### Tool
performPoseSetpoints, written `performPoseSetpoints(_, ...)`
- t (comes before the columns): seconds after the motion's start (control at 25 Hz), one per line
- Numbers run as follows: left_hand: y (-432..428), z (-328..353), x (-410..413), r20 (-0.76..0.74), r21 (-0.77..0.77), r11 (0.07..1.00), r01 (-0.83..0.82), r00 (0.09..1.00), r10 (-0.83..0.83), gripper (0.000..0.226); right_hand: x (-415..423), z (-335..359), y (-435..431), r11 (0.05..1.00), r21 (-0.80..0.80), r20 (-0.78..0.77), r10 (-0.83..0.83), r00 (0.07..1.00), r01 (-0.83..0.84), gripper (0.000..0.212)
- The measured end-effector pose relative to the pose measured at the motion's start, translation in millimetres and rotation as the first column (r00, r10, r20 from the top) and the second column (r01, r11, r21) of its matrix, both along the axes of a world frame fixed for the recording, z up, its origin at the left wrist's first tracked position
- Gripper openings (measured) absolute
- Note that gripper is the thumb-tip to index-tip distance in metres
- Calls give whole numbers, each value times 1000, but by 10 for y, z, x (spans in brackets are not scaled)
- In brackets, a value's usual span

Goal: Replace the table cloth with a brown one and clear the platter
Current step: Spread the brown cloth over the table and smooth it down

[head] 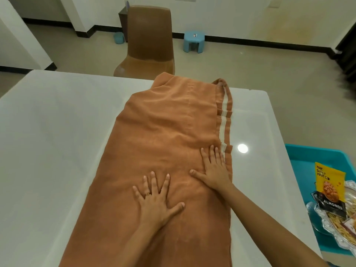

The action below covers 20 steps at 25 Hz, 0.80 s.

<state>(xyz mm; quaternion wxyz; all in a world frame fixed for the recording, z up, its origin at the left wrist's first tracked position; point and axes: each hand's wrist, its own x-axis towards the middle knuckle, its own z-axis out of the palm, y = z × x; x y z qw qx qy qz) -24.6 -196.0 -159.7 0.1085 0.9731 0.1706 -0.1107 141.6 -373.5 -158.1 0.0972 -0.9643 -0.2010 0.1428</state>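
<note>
A brown cloth (pixel 165 128) with a white stripe along its right edge lies lengthwise down the middle of the white table (pixel 57 122), folded narrow and reaching the far edge. My left hand (pixel 156 199) presses flat on it near me, fingers spread, a ring on one finger. My right hand (pixel 213 168) lies flat on the cloth's right side, fingertips close to the stripe. At the far right a glass platter (pixel 327 226) holds snack packets, among them a yellow almond packet (pixel 329 185).
The platter sits on a teal tray (pixel 312 158) beside the table's right edge. A brown chair (pixel 149 43) stands behind the table's far edge. Two small blue stools (pixel 193 41) stand on the floor by the wall.
</note>
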Motion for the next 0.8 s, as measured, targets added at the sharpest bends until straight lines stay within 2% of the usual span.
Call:
performPoseSetpoints(0.12, -120, -15, 243, 4, -1, 999, -43, 999, 43, 101, 226, 53, 28, 1000, 30, 12, -7, 1000, 6, 102)
performPoseSetpoints(0.2, -145, -41, 312, -2, -4, 999, -46, 999, 46, 97, 157, 100, 0, 965, 163, 31, -211, 977, 204, 98)
performPoseSetpoints(0.28, -126, -81, 312, 3, -7, 999, -36, 999, 36, 92, -42, 125, -45, 874, 274, -4, -416, 909, 401, 80)
performPoseSetpoints(0.36, -119, -115, 294, 8, -15, 1000, -14, 1000, 15, 89, -306, 105, -77, 834, 290, -13, -487, 873, 469, 65)
performPoseSetpoints(0.52, -103, -67, 285, 23, -46, 998, -37, 999, 38, 95, -465, 112, -105, 788, 414, 91, -533, 841, 455, 42)
performPoseSetpoints(0.64, -82, 4, 264, 45, -70, 997, -35, 998, 38, 102, -364, 212, -126, 745, 484, 87, -563, 822, 459, 17)
performPoseSetpoints(0.8, -94, 82, 266, 53, -86, 996, -32, 998, 37, 103, -360, 415, -187, 727, 600, -3, -415, 910, 334, 22)
